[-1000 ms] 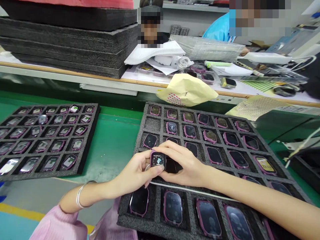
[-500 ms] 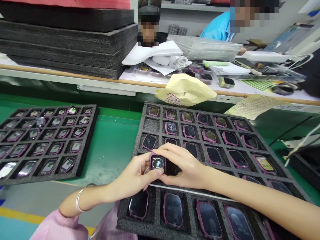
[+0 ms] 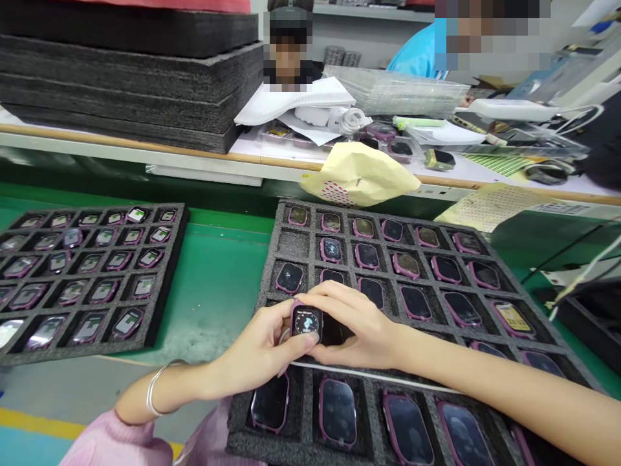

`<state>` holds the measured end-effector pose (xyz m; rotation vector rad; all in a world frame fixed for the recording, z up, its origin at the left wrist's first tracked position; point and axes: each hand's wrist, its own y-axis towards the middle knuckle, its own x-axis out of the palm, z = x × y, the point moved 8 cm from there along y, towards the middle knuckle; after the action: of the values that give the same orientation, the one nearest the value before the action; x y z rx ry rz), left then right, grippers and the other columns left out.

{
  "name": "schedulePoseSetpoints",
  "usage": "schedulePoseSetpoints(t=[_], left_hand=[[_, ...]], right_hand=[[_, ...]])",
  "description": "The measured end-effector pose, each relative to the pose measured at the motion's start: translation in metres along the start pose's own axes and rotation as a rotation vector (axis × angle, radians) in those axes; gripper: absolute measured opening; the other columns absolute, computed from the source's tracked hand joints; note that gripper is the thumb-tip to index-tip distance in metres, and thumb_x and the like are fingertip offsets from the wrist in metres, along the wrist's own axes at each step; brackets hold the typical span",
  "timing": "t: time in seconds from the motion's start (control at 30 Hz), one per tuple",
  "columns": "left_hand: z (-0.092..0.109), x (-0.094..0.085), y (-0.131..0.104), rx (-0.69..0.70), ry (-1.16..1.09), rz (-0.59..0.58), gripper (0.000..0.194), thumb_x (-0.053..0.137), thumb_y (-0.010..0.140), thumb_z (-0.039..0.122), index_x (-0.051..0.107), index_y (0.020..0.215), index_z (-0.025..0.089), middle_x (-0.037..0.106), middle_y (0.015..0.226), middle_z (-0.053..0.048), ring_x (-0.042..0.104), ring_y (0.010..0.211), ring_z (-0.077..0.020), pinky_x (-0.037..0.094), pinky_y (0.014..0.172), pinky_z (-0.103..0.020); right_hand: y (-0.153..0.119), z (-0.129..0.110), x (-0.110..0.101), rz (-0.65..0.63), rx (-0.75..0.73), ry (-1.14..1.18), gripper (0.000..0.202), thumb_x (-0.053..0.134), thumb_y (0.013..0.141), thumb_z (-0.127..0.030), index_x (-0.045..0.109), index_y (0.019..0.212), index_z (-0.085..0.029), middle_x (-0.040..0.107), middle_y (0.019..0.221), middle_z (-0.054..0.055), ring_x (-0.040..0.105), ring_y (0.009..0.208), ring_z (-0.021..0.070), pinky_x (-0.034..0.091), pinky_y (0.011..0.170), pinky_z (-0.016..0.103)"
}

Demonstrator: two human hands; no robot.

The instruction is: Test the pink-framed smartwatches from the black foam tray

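A purple-framed smartwatch (image 3: 307,321) with a lit dial is held above the right-hand foam tray (image 3: 303,414). My left hand (image 3: 272,343) grips it from the left, thumb on the lower screen. From the right, my right hand (image 3: 356,323) curls around the watch's top and lower right edge. A white cable (image 3: 378,374) runs across the tray below my hands. Purple-framed watches, such as one with a dark screen (image 3: 337,409), lie in the tray's compartments. Part of the tray is hidden under my hands and right forearm.
Another foam tray (image 3: 162,285) of watches lies at the left. Stacked black foam trays (image 3: 145,90), papers (image 3: 301,100) and a plastic-wrapped bundle (image 3: 398,89) cover the shelf behind. Yellow sheets (image 3: 361,175) hang over its edge. Two people are beyond it.
The view has shifted slightly, and the left tray appears a little further left. Both hands keep nearly the same hold on the watch.
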<state>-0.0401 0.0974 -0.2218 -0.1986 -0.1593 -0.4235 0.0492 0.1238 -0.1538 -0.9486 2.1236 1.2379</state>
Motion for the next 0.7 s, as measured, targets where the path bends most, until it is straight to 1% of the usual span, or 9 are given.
schedulePoseSetpoints(t=[0.27,0.37,0.43,0.47,0.53,0.57,0.63,0.67,0.7], left_hand=[[0.0,0.001,0.0,-0.026,-0.001,-0.006,0.025,0.061,0.088,0.037,0.054,0.096,0.015,0.044,0.066,0.006,0.036,0.044,-0.004,0.029,0.041,-0.018],[0.007,0.001,0.0,0.031,0.002,0.009,0.023,0.06,0.089,0.033,0.055,0.101,0.015,0.046,0.074,0.003,0.04,0.056,-0.0068,0.034,0.051,-0.02],[0.012,0.003,0.0,0.084,-0.01,-0.004,0.028,0.063,0.087,0.031,0.053,0.109,0.017,0.048,0.082,0.002,0.041,0.065,-0.0083,0.036,0.057,-0.02],[0.013,0.004,0.0,0.094,-0.016,-0.026,0.034,0.066,0.085,0.031,0.051,0.112,0.017,0.047,0.083,0.002,0.04,0.065,-0.008,0.035,0.056,-0.02],[0.012,0.007,0.002,0.089,-0.015,-0.066,0.044,0.072,0.08,0.031,0.048,0.114,0.018,0.046,0.081,0.004,0.037,0.06,-0.0065,0.031,0.051,-0.019],[0.012,0.007,0.002,0.086,-0.015,-0.071,0.045,0.073,0.079,0.031,0.046,0.112,0.019,0.045,0.079,0.005,0.036,0.057,-0.0058,0.029,0.049,-0.019],[0.012,0.005,0.004,0.083,-0.007,-0.067,0.038,0.07,0.081,0.031,0.044,0.107,0.019,0.046,0.078,0.005,0.038,0.055,-0.0055,0.029,0.047,-0.019],[0.013,0.003,0.005,0.086,0.004,-0.063,0.035,0.068,0.082,0.031,0.043,0.103,0.02,0.048,0.077,0.005,0.039,0.055,-0.0056,0.03,0.047,-0.019],[0.014,0.002,0.005,0.086,0.021,-0.066,0.032,0.067,0.083,0.031,0.043,0.1,0.02,0.049,0.076,0.005,0.04,0.054,-0.0057,0.031,0.046,-0.019]], right_hand=[[0.002,-0.003,-0.003,-0.006,-0.014,-0.056,0.046,0.067,0.084,-0.024,0.049,0.125,-0.013,0.065,0.1,0.014,0.062,0.086,0.0222,0.055,0.073,0.035],[0.005,-0.004,-0.007,-0.009,-0.078,-0.031,0.049,0.068,0.082,-0.024,0.05,0.126,-0.012,0.065,0.097,0.013,0.062,0.085,0.0228,0.054,0.075,0.038],[0.013,-0.001,-0.01,-0.029,-0.134,0.019,0.05,0.071,0.08,-0.025,0.053,0.124,-0.013,0.066,0.094,0.012,0.063,0.086,0.0239,0.052,0.078,0.04],[0.018,0.006,-0.012,-0.032,-0.125,0.045,0.048,0.072,0.079,-0.027,0.055,0.122,-0.014,0.067,0.094,0.011,0.064,0.087,0.0239,0.052,0.079,0.04],[0.032,0.031,-0.02,0.016,-0.012,0.09,0.041,0.072,0.08,-0.029,0.059,0.116,-0.016,0.067,0.097,0.009,0.064,0.087,0.0229,0.052,0.08,0.038],[0.039,0.048,-0.025,0.072,0.081,0.094,0.036,0.071,0.082,-0.031,0.06,0.113,-0.017,0.067,0.098,0.009,0.064,0.087,0.0224,0.052,0.079,0.037],[0.049,0.085,-0.033,0.16,0.258,0.039,0.031,0.067,0.084,-0.036,0.062,0.108,-0.016,0.066,0.097,0.009,0.064,0.084,0.0227,0.053,0.076,0.037],[0.053,0.1,-0.032,0.153,0.318,-0.023,0.033,0.067,0.084,-0.041,0.064,0.105,-0.015,0.065,0.096,0.009,0.063,0.082,0.0236,0.053,0.075,0.038],[0.058,0.112,-0.027,0.087,0.342,-0.111,0.037,0.067,0.082,-0.046,0.066,0.102,-0.014,0.063,0.095,0.01,0.063,0.081,0.025,0.053,0.075,0.04]])
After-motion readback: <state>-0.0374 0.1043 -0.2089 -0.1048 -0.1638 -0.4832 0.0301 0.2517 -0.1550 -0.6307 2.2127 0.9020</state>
